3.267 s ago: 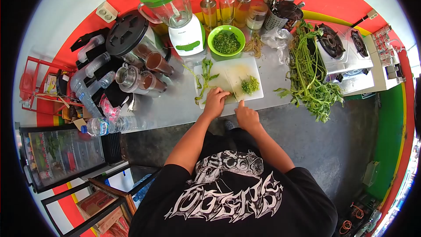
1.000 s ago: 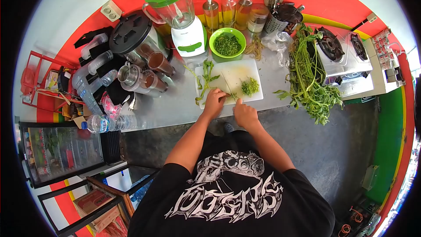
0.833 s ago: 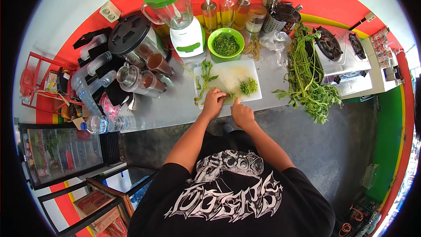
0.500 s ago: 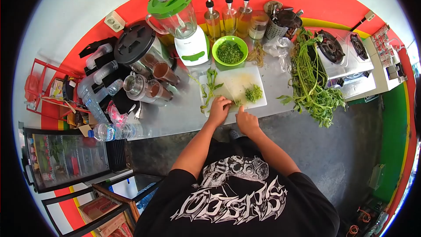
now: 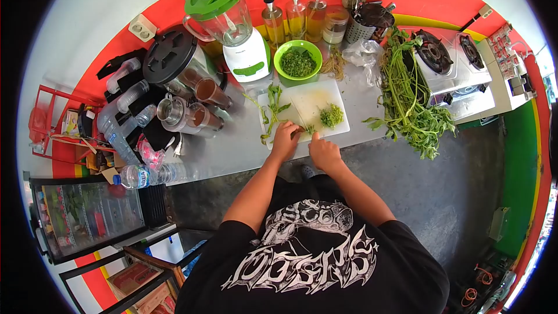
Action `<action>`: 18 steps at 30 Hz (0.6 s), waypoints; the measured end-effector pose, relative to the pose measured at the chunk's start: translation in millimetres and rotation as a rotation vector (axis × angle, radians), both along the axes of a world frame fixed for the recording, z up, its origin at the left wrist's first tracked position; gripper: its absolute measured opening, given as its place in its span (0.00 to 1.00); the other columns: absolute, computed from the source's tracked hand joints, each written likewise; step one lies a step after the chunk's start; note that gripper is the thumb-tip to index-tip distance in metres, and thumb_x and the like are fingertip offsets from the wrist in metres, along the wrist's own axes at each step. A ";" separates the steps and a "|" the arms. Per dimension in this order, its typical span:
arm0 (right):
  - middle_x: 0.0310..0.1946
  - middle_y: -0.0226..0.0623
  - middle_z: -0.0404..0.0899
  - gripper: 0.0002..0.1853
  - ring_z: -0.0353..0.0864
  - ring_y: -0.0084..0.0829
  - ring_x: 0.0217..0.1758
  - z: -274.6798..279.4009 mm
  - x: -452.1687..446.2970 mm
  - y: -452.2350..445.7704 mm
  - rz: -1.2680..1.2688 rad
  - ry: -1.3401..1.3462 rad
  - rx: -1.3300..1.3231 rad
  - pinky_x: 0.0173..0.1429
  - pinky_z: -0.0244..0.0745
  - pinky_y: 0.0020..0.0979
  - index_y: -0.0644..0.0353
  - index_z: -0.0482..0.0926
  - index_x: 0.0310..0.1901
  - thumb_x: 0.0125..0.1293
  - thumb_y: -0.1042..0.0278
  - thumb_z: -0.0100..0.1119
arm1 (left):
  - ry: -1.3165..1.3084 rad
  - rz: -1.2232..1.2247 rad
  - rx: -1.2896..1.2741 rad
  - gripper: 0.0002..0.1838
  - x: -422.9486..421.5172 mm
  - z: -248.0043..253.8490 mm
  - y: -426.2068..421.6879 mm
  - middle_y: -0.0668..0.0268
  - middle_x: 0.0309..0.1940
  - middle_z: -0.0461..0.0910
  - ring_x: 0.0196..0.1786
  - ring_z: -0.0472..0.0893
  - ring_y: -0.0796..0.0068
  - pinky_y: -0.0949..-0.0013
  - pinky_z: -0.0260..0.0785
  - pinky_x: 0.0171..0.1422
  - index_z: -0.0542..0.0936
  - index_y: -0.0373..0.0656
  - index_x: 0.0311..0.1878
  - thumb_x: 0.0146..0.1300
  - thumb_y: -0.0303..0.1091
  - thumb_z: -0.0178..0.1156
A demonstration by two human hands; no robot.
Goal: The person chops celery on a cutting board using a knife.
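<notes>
A white cutting board (image 5: 331, 94) lies at the near edge of the metal counter. My left hand (image 5: 285, 141) is on its near edge, fingers bunched over green stems (image 5: 308, 129) that they mostly hide. Just right of it, my right hand (image 5: 325, 154) is closed with the index finger stretched forward. From that finger a thin knife blade (image 5: 299, 111), seen almost edge-on, runs up the board; the handle is hidden in my palm. A small heap of chopped greens (image 5: 331, 116) sits right of the blade. Uncut leafy sprigs (image 5: 274, 107) lie on the left.
Behind the board stands a green bowl (image 5: 297, 46) of chopped greens beside a blender (image 5: 241, 40). A large bunch of leafy stalks (image 5: 407, 99) hangs over the counter edge near the gas stove (image 5: 444, 64). Steel jugs (image 5: 171, 111) and a water bottle (image 5: 136, 177) are at left.
The view has shifted slightly, so the counter sits a little higher and further left. Both hands stay at the board's near edge, and the blade's visible line reaches further up the board.
</notes>
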State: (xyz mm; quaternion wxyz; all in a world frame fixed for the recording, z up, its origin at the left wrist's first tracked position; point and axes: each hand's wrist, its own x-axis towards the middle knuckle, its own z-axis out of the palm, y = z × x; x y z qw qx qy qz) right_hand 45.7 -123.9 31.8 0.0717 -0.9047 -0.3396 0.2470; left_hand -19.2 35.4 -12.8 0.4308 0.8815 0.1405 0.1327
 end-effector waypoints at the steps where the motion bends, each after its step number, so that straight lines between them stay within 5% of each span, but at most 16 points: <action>1: 0.35 0.52 0.88 0.18 0.90 0.54 0.41 3.6 -2.1 -0.2 0.006 0.001 -0.005 0.45 0.84 0.51 0.63 0.67 0.52 0.79 0.53 0.53 | 0.003 0.002 -0.009 0.06 0.0 -1.5 0.8 0.62 0.38 0.80 0.49 0.77 0.56 0.58 0.69 0.58 0.87 0.41 0.42 0.61 0.25 0.66; 18: 0.35 0.52 0.88 0.19 0.90 0.55 0.39 -6.3 -2.9 3.6 -0.030 0.005 0.014 0.43 0.85 0.51 0.64 0.67 0.52 0.78 0.53 0.54 | -0.017 0.018 0.014 0.05 -0.1 -2.8 -1.3 0.61 0.37 0.80 0.48 0.77 0.57 0.59 0.70 0.56 0.86 0.40 0.40 0.62 0.26 0.65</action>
